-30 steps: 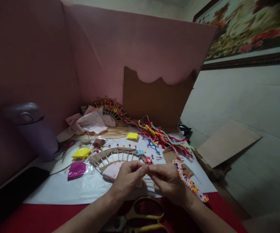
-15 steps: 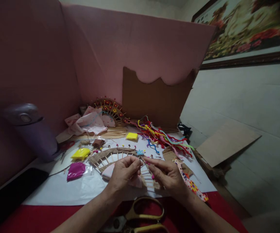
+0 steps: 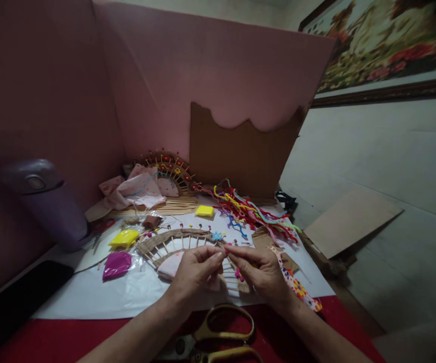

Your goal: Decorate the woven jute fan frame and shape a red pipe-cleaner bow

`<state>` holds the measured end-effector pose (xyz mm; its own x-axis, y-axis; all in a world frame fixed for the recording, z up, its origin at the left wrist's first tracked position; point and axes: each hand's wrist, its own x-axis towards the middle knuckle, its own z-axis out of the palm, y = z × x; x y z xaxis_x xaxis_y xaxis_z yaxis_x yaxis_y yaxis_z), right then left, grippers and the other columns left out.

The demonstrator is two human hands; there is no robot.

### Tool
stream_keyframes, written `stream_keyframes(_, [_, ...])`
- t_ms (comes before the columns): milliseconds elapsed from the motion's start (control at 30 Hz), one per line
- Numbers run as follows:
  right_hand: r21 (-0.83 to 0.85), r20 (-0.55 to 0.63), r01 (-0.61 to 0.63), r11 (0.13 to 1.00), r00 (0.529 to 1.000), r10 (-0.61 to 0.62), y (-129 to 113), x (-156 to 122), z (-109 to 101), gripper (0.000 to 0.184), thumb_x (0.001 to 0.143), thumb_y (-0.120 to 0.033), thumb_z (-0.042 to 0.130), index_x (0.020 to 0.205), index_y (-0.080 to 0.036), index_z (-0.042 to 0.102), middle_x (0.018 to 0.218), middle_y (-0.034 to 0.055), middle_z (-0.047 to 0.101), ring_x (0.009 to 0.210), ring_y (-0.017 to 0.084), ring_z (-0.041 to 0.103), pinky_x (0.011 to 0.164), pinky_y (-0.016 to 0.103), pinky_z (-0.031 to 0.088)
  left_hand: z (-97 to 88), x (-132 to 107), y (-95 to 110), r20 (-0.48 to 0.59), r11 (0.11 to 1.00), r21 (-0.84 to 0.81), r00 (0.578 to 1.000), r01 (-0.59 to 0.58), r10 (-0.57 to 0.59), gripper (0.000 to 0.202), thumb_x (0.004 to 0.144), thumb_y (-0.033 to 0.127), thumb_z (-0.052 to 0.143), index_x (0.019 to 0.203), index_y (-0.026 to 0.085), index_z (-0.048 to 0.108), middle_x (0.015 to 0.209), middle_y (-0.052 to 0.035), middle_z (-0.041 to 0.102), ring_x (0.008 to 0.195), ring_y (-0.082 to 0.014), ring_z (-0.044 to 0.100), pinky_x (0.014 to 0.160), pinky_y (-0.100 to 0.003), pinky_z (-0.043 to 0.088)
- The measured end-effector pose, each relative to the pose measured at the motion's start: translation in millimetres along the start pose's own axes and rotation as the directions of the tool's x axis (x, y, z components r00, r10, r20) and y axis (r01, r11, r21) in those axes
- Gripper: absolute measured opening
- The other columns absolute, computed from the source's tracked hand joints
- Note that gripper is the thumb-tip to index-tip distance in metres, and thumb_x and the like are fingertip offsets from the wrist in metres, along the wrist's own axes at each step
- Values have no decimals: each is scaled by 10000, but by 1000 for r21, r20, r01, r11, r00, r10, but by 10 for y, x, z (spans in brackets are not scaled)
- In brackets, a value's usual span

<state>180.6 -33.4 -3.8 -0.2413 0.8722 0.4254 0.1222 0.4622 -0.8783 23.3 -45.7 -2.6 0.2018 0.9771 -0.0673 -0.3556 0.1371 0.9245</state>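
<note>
My left hand (image 3: 198,269) and my right hand (image 3: 259,269) meet fingertip to fingertip over a fan-shaped piece (image 3: 153,244) made of twine-wrapped arcs and thin sticks. Both hands are closed in a pinch; whatever lies between the fingertips is too small to make out. Pale dotted fabric (image 3: 171,264) fills the inner part of the fan, partly covered by my left hand. Small coloured balls top the fan's outer rim, and a light blue flower shape (image 3: 216,236) sits on it just beyond my fingers. Magenta pieces (image 3: 239,274) show beside my right hand.
Gold-handled scissors (image 3: 227,335) lie on the red cloth (image 3: 77,335) nearest me. Yellow clay (image 3: 124,239) and magenta clay (image 3: 117,266) packets are at left, near a purple bottle (image 3: 53,212). Colourful pipe cleaners (image 3: 255,212) lie behind, before a brown cardboard sheet (image 3: 236,156). Another decorated fan (image 3: 170,164) stands at the back.
My left fingertips have shifted slightly right and now touch or overlap those of my right hand. The rest of the table looks the same apart from a slight camera shift.
</note>
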Motion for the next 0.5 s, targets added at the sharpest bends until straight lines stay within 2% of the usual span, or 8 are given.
stream_keyframes(133, [-52, 106, 48, 997, 993, -42, 43, -29, 7, 282, 818, -268, 576, 1054, -180, 703, 708, 51, 695, 579, 130, 565, 535, 233, 460, -4, 8, -24, 44, 997, 74, 999, -28, 25, 341, 628, 433, 746, 603, 114, 629, 437, 28, 501, 377, -52, 407, 418, -188, 300])
stream_keyframes(200, [-93, 129, 59, 994, 991, -46, 70, -47, 17, 310, 824, -267, 564, 1094, -172, 682, 613, 21, 637, 510, 103, 491, 483, 213, 410, -5, 2, -31, 32, 991, 128, 999, -42, 38, 341, 622, 426, 749, 586, 107, 634, 423, 16, 513, 380, -54, 408, 417, -186, 290])
stream_keyframes(267, [-150, 108, 39, 988, 994, -23, 84, -59, 27, 330, 823, -273, 568, 1113, -154, 670, 492, -31, 499, 442, 73, 361, 425, 195, 319, 2, -15, -26, -3, 986, 161, 999, -51, 52, 337, 613, 423, 752, 599, 106, 638, 430, 6, 533, 388, -64, 429, 420, -187, 299])
stream_keyframes(333, [-185, 85, 15, 983, 996, 1, 85, -64, 34, 335, 816, -288, 586, 1106, -142, 672, 471, -57, 395, 445, 66, 295, 420, 195, 270, 13, -37, -6, -34, 984, 165, 997, -60, 67, 339, 617, 431, 744, 613, 115, 621, 448, 9, 540, 391, -73, 447, 419, -190, 312])
stream_keyframes(500, [-143, 55, -10, 990, 998, 18, 60, -41, 24, 312, 806, -317, 602, 1049, -145, 692, 476, -52, 401, 446, 72, 310, 421, 205, 270, -6, -42, 92, -108, 989, 90, 986, -118, 128, 347, 674, 418, 709, 588, 138, 524, 447, 60, 450, 386, -35, 359, 402, -161, 245])
